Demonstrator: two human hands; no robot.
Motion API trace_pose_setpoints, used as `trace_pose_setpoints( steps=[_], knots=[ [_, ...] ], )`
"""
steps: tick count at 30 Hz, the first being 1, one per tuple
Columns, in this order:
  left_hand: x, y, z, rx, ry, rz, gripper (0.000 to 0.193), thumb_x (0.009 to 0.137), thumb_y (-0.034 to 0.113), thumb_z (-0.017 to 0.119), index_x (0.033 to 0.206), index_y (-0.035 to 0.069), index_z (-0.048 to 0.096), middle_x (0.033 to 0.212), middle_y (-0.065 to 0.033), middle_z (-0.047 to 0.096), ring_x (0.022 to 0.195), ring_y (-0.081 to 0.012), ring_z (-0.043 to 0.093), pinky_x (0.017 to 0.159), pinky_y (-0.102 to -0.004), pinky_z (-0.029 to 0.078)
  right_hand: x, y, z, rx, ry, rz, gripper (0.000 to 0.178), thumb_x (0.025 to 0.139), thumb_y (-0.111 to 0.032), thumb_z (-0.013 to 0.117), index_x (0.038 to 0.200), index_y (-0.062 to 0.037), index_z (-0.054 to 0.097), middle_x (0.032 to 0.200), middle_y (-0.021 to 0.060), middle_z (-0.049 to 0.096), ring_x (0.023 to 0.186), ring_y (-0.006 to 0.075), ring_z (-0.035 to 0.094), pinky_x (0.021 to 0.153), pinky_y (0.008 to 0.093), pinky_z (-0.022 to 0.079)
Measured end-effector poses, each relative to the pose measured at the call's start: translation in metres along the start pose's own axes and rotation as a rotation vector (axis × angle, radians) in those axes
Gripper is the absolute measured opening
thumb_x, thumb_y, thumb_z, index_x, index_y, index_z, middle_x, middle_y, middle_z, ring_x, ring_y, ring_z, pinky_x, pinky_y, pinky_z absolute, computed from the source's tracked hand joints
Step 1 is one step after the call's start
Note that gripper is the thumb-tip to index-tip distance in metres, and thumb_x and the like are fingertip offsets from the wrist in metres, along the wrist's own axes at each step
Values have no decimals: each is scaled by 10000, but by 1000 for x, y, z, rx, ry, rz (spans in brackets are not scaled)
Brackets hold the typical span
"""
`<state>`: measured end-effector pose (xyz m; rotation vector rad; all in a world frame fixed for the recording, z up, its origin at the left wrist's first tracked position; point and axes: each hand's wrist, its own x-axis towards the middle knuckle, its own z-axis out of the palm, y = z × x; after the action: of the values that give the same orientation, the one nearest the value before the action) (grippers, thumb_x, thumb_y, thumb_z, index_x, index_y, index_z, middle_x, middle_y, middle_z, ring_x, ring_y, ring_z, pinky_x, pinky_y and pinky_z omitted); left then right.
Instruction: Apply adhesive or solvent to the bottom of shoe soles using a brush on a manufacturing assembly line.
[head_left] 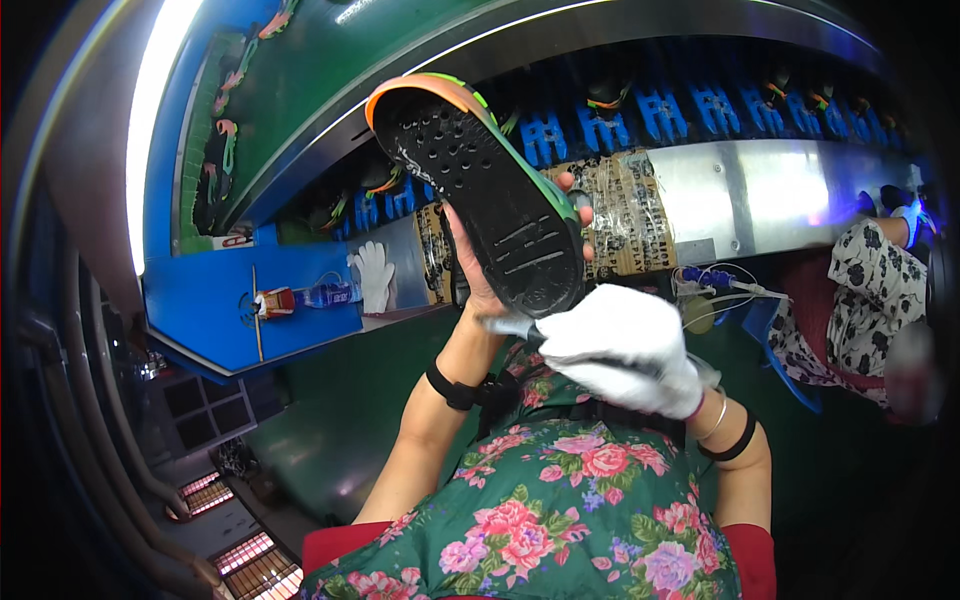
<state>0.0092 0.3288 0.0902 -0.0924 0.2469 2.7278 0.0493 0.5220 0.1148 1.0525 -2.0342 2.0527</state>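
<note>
My bare left hand (475, 268) holds up a shoe sole (490, 215), its fingers wrapped round the far side. The sole's inner face is black, with a cluster of small holes at the toe end and a few long grooves near the heel. Its raised rim is orange at the toe and green along the side. Whitish wet-looking streaks show along its left edge. My right hand (625, 350), in a white glove, is closed on a brush (522, 328) with a dark handle. The brush's tip is motion-blurred beside the heel; I cannot tell whether it touches.
Beyond the sole runs a metal ledge (720, 205) partly covered in taped cardboard (620, 215). Behind it stand several blue holders (660, 115). On the left, a blue table (200, 310) bears a bottle (330, 294) and a red-labelled container (274, 303), near a white glove (374, 275). A co-worker (875, 280) sits at right.
</note>
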Motion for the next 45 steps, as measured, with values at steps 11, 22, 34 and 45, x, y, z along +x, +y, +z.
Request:
trace_pose_setpoints(
  steps=[11, 22, 34, 45],
  knots=[
    [-4, 4, -15, 120, -118, -86, 1108, 833, 822, 582, 1575, 40, 328, 1485, -301, 437, 1191, -502, 600, 937, -568, 588, -8, 0, -17, 173, -115, 71, 270, 798, -100, 839, 1063, -130, 801, 990, 46, 772, 856, 226, 721, 756, 331, 574],
    [0, 30, -10, 310, 44, -294, 1049, 857, 701, 651, 1573, 15, 312, 1411, -364, 476, 1165, -495, 592, 985, -550, 551, -3, 0, -19, -97, -192, -131, 347, 776, -59, 822, 1117, -116, 784, 1057, 77, 770, 877, 247, 729, 751, 338, 588],
    [-3, 71, -15, 173, 135, -336, 563, 959, 326, 648, 1384, -38, 593, 1315, -235, 674, 1154, -333, 699, 1062, -460, 538, 13, -3, -15, -99, -292, -66, 312, 791, -55, 823, 1100, -96, 790, 1049, 101, 771, 882, 268, 730, 761, 351, 594],
    [-11, 85, -22, 143, 186, -265, 525, 998, 370, 605, 1368, -2, 613, 1276, -216, 699, 1091, -322, 728, 993, -461, 584, 31, 1, 15, 6, -37, 300, 167, 792, -46, 847, 954, -60, 810, 992, 117, 786, 888, 215, 747, 811, 330, 590]
  ],
)
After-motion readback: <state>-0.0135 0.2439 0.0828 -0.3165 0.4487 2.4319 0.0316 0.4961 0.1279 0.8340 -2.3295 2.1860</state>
